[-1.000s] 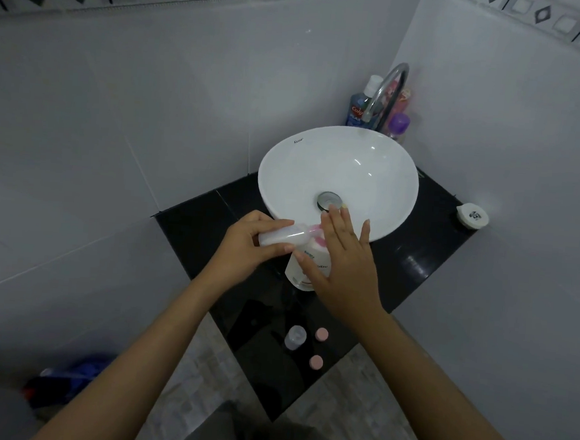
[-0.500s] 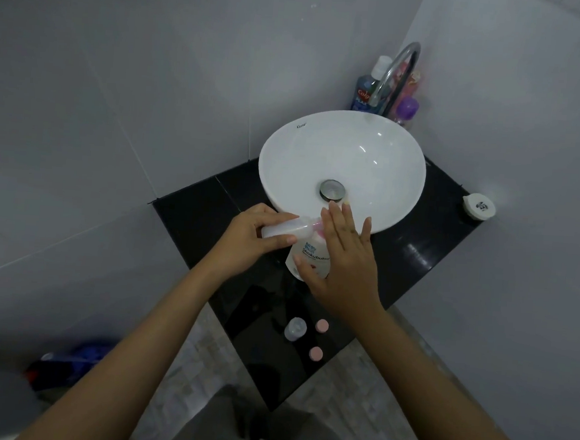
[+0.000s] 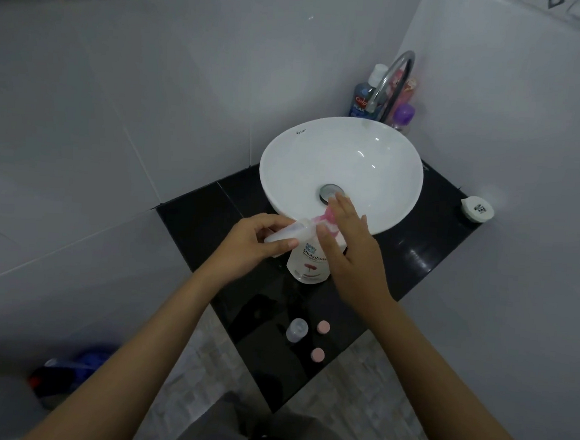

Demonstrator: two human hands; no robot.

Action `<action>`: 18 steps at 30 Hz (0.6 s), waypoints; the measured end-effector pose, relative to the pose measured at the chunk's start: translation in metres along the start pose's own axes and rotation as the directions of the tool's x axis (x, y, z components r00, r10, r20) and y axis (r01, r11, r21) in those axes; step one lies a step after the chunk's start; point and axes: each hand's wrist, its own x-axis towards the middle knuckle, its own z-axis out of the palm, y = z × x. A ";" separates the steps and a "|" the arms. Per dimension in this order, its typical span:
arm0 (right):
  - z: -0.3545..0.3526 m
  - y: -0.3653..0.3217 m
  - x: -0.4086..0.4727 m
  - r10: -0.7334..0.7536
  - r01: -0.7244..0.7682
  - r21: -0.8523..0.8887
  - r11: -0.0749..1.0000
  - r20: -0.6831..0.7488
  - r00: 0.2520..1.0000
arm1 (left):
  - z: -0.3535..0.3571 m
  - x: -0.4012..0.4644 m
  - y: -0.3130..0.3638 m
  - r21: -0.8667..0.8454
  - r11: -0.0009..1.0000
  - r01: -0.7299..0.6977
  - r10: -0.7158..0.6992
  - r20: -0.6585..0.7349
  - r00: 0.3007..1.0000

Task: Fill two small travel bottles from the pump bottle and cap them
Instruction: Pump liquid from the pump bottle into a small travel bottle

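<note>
The left hand (image 3: 251, 244) reaches in from the lower left, fingers and thumb closed around a clear travel bottle (image 3: 289, 233) tipped almost sideways, its mouth at the pink pump head (image 3: 328, 217). Below it stands the white pump bottle (image 3: 308, 262), labelled "Shokubutsu", on the black counter (image 3: 192, 220). The right hand (image 3: 353, 248) lies flat on the pump, fingers outstretched, gripping nothing. Nearer the counter's front corner stand one second travel bottle (image 3: 296, 329), uncapped, and two pink caps (image 3: 323, 327) just beside it. Behind, the white basin (image 3: 299, 158) reads "Kosso". A blue bottle (image 3: 363, 99) beside the tap (image 3: 393, 79) shows "Colg", and one small white container (image 3: 476, 209) sits far right.
</note>
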 end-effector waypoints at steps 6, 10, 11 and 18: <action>-0.006 -0.002 0.004 0.067 -0.058 0.204 0.977 -0.035 0.997 | 0.012 -0.003 0.002 -0.096 0.995 -0.011 0.008 -0.028 1.000; -0.009 0.001 0.003 0.011 -0.013 0.048 0.999 0.052 0.999 | 0.014 -0.006 0.001 -0.191 0.981 0.016 -0.018 -0.007 1.000; -0.009 0.003 0.002 -0.011 0.012 -0.011 1.000 0.073 0.997 | 0.014 -0.007 0.000 -0.225 0.974 0.029 -0.029 0.003 1.000; -0.010 0.009 0.001 -0.060 0.073 -0.128 0.989 0.105 0.993 | 0.018 -0.010 -0.005 -0.304 0.949 0.077 -0.070 0.033 0.997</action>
